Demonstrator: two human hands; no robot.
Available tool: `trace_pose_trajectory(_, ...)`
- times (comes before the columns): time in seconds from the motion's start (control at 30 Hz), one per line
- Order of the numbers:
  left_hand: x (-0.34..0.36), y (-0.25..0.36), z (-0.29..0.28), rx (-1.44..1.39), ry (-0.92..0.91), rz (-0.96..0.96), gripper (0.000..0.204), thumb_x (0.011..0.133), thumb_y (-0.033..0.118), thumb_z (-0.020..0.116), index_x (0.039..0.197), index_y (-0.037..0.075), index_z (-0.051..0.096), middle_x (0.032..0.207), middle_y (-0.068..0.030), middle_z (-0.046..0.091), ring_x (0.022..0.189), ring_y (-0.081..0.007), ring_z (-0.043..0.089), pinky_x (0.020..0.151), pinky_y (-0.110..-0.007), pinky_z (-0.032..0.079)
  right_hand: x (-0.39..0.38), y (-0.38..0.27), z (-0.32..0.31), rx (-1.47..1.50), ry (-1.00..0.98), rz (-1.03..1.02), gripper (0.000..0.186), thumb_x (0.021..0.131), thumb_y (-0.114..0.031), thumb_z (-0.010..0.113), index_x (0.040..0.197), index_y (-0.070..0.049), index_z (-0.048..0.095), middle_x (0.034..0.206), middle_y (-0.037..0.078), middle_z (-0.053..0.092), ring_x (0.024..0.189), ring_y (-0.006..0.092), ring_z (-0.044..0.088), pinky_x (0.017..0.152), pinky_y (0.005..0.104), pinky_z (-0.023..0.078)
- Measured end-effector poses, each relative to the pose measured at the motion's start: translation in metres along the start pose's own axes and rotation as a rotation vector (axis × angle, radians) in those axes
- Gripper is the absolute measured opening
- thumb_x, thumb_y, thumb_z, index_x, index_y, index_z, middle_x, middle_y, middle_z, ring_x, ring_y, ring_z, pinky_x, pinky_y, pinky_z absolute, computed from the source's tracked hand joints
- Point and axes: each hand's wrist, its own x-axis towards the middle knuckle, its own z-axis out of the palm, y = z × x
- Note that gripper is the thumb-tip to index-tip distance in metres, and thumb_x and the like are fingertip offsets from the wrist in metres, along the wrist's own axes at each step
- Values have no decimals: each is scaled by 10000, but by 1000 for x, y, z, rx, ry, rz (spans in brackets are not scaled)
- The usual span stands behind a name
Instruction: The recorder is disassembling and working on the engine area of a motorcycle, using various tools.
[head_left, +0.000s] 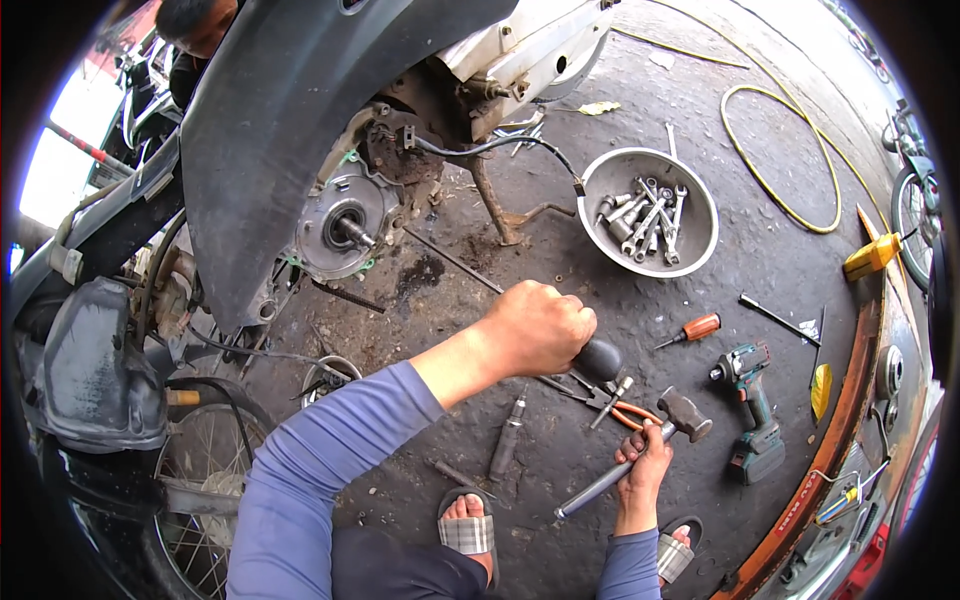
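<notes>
My left hand (540,325) is closed in a fist around the black rounded handle (598,358) of a long thin rod, which looks like a long screwdriver. Its shaft (453,258) runs up and left, with its end near the opened engine (345,225) of a motorcycle, where a bare shaft sticks out. In my right hand (645,460) is a hammer (686,414), gripped close below the head, its metal handle slanting down to the left. Orange-handled pliers (630,412) lie on the ground between my hands.
A metal bowl (708,240) holds several wrenches (655,220). On the ground lie an orange-handled screwdriver (700,327), a cordless power tool (752,410), a dark cylindrical tool (508,440) and a yellow hose (730,150). An orange-edged tray or bench (815,480) stands right; someone (195,30) is behind the motorcycle.
</notes>
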Motion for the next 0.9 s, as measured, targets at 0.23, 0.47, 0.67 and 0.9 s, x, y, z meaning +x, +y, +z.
trace_pose_trajectory(0.23,-4,3,0,43,-32,-38,80,715,143,601,665,80,598,625,-117,638,550,-269,665,490,-372,526,1,-4,0,-7,-21,-24,155,877,-156,591,836,-106,451,573,-31,378,429,70,374,385,251,336)
trace_pose_trajectory(0.47,-1,4,4,38,-46,-14,99,708,140,601,630,81,594,608,-117,636,554,-264,668,492,-370,528,-26,-14,32,-132,-135,-76,252,913,-293,627,829,-110,474,574,-60,341,420,47,340,384,232,326)
trace_pose_trajectory(0.67,-1,1,6,62,-44,-16,98,686,161,649,673,87,587,618,-100,620,550,-261,660,491,-371,522,-44,-21,60,-36,-284,-92,299,902,-309,664,953,-45,533,565,-36,347,414,65,345,388,239,354)
trace_pose_trajectory(0.9,12,0,-8,28,-125,-87,211,593,180,735,713,92,585,662,-82,628,604,-280,658,539,-397,522,-58,-36,68,138,-342,-140,280,966,-307,497,767,-134,403,547,-56,322,382,39,303,361,222,301)
